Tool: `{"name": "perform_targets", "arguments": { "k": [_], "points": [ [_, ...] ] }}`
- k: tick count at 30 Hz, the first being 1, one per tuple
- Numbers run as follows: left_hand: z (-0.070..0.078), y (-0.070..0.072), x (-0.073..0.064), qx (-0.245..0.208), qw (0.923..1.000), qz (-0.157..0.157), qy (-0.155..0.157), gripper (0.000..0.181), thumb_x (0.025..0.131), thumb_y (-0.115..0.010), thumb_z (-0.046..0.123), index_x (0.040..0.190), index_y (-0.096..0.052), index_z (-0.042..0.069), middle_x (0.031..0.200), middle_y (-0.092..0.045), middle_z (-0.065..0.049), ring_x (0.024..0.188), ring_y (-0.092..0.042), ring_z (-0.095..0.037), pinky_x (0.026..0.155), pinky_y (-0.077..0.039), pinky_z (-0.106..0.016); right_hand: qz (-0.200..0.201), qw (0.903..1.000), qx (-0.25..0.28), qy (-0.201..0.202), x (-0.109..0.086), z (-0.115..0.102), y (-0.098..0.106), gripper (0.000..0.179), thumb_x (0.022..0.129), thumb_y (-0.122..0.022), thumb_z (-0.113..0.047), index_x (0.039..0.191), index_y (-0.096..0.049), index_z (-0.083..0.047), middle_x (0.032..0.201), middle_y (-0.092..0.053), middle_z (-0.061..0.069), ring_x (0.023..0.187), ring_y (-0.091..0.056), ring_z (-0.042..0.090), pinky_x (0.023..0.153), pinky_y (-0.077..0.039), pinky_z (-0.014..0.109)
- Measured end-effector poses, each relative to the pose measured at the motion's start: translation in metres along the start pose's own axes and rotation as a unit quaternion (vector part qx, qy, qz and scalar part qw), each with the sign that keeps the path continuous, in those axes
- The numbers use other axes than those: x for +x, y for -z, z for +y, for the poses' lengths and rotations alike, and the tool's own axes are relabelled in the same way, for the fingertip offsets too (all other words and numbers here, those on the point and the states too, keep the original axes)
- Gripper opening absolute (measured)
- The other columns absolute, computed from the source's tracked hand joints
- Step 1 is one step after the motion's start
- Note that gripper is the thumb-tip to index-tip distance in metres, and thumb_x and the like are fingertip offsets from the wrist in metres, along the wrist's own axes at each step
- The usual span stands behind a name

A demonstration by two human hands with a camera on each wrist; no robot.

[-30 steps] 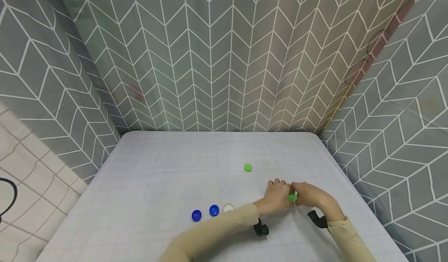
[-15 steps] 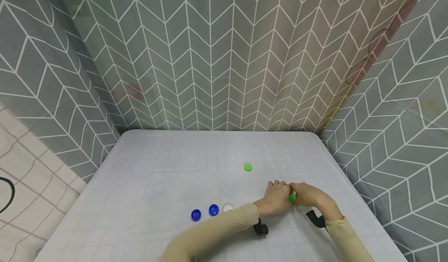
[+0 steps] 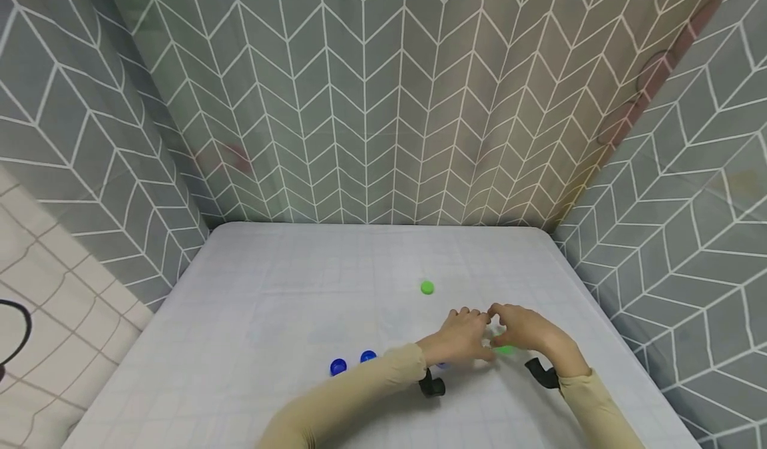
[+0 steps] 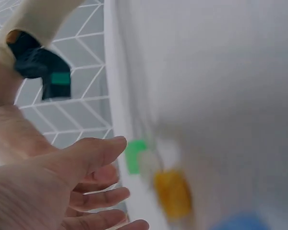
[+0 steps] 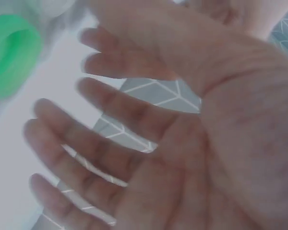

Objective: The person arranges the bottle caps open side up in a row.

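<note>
My left hand [image 3: 458, 338] and right hand [image 3: 527, 329] are close together over the right part of the table, fingers loosely extended. A green bottle cap [image 3: 505, 350] lies just under my right hand, partly covered by it. In the right wrist view this green cap [image 5: 12, 55] appears hollow, apart from the fingers. The left wrist view shows a blurred row beyond my left hand: the green cap [image 4: 136, 155], a whitish cap [image 4: 149, 165], a yellow cap [image 4: 173, 194] and a blue cap [image 4: 242, 223]. Neither hand visibly holds anything.
Another green cap [image 3: 427, 288] lies farther back on the white-covered table [image 3: 287, 282]. Two blue caps, a left one [image 3: 338, 367] and a right one [image 3: 368, 356], lie beside my left sleeve [image 3: 359, 392]. Patterned curtains [image 3: 383, 102] stand behind and at the sides.
Both hands held the green cap between them earlier; now it lies low by my right hand, released. My left hand has drawn left, its fingers spread. Its sleeve now hides the white cap.
</note>
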State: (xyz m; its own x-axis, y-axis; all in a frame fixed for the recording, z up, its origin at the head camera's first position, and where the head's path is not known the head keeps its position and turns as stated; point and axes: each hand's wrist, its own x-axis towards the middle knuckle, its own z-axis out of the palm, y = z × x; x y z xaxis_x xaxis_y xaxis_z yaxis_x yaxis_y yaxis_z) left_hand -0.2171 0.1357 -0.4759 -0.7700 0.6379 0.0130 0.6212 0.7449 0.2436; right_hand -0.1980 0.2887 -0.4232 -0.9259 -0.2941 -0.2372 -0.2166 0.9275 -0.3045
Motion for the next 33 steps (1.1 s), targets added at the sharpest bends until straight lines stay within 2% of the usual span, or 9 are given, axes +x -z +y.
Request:
{"name": "perform_targets", "arguments": {
  "k": [4, 8, 12, 18, 24, 33],
  "points": [
    [-0.013, 0.018, -0.007, -0.016, 0.9998, 0.006, 0.008, 0.062, 0.079, -0.072, 0.055, 0.129, -0.056, 0.022, 0.125, -0.060, 0.007, 0.112, -0.054, -0.014, 0.096, -0.043, -0.038, 0.022, 0.9995, -0.008, 0.023, 0.008, -0.007, 0.001, 0.051, 0.075, -0.081, -0.026, 0.118, -0.059, -0.008, 0.109, -0.064, 0.012, 0.097, -0.062, 0.028, 0.081, -0.050, 0.048],
    [-0.024, 0.032, -0.012, -0.027, 0.9994, 0.018, 0.008, 0.058, 0.079, -0.074, 0.053, 0.124, -0.060, 0.020, 0.121, -0.063, 0.005, 0.109, -0.056, -0.015, 0.093, -0.044, -0.037, 0.041, 0.9971, -0.008, 0.063, 0.014, -0.013, 0.000, 0.045, 0.078, -0.079, -0.024, 0.116, -0.060, -0.009, 0.109, -0.064, 0.009, 0.097, -0.061, 0.026, 0.081, -0.049, 0.045],
    [-0.035, 0.038, -0.015, -0.018, 0.9995, 0.025, 0.002, 0.054, 0.078, -0.076, 0.051, 0.119, -0.063, 0.019, 0.114, -0.066, 0.005, 0.100, -0.058, -0.013, 0.086, -0.046, -0.033, 0.060, 0.9927, -0.007, 0.104, 0.019, -0.018, 0.000, 0.040, 0.080, -0.078, -0.022, 0.114, -0.061, -0.009, 0.110, -0.064, 0.007, 0.097, -0.061, 0.025, 0.079, -0.050, 0.041],
    [-0.054, 0.048, -0.021, -0.017, 0.9993, 0.029, 0.015, 0.050, 0.078, -0.078, 0.045, 0.117, -0.065, 0.018, 0.112, -0.067, 0.004, 0.102, -0.061, -0.014, 0.091, -0.047, -0.039, 0.093, 0.9846, -0.019, 0.147, 0.028, -0.026, 0.000, 0.044, 0.081, -0.078, -0.024, 0.118, -0.060, -0.009, 0.113, -0.064, 0.009, 0.100, -0.062, 0.025, 0.081, -0.052, 0.040],
    [-0.074, 0.063, -0.026, -0.020, 0.9979, 0.051, 0.036, 0.046, 0.078, -0.078, 0.041, 0.115, -0.067, 0.016, 0.112, -0.068, 0.000, 0.102, -0.062, -0.021, 0.089, -0.047, -0.042, 0.133, 0.9770, -0.044, 0.160, 0.039, -0.036, 0.002, 0.047, 0.080, -0.078, -0.024, 0.121, -0.060, -0.009, 0.110, -0.064, 0.008, 0.096, -0.064, 0.022, 0.076, -0.053, 0.038],
    [-0.097, 0.072, -0.029, -0.053, 0.9930, 0.078, 0.070, 0.041, 0.081, -0.078, 0.034, 0.114, -0.068, 0.011, 0.114, -0.069, -0.006, 0.104, -0.062, -0.025, 0.090, -0.046, -0.048, 0.145, 0.9735, -0.046, 0.170, 0.056, -0.054, 0.006, 0.047, 0.082, -0.077, -0.024, 0.123, -0.059, -0.011, 0.110, -0.064, 0.006, 0.094, -0.064, 0.021, 0.073, -0.054, 0.036]
  ]
}}
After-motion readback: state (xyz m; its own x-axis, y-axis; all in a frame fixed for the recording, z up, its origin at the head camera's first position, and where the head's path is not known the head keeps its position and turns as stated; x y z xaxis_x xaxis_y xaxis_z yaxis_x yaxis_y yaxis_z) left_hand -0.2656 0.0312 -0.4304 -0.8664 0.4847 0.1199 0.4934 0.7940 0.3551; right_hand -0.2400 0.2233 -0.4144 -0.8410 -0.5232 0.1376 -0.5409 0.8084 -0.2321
